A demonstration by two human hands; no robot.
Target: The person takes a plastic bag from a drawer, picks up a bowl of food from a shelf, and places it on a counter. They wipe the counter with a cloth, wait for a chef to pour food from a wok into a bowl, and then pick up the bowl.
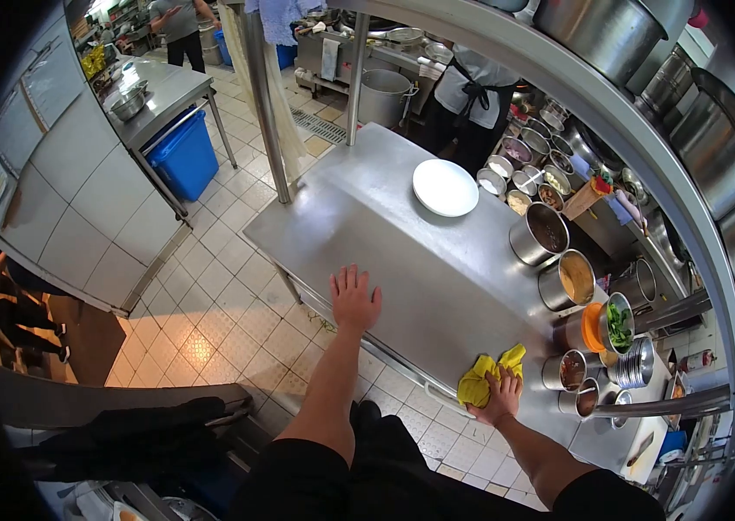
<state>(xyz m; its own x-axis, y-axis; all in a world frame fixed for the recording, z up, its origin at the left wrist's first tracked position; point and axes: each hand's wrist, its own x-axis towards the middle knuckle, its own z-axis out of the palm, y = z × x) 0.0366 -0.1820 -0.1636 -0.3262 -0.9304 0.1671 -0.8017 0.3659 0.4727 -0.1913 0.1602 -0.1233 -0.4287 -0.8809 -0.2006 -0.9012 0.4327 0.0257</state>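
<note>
My left hand (354, 300) lies flat on the near edge of a stainless steel counter (420, 286), its fingers spread and nothing in it. At the front edge further right, my right hand (499, 398) grips a crumpled yellow cloth (480, 379) against the steel. Part of the cloth bunches out beyond the fingers on both sides. A white plate (445, 187) rests on the far side of the counter, away from both hands.
Metal pots of sauce (567, 280), a bowl of green vegetables (618, 323) and stacked small bowls (632, 363) line the counter's right side. A knife (640, 449) lies on a white board. Overhead runs a shelf with large pots (598, 39). Beyond the counter stands a person in an apron (470, 100).
</note>
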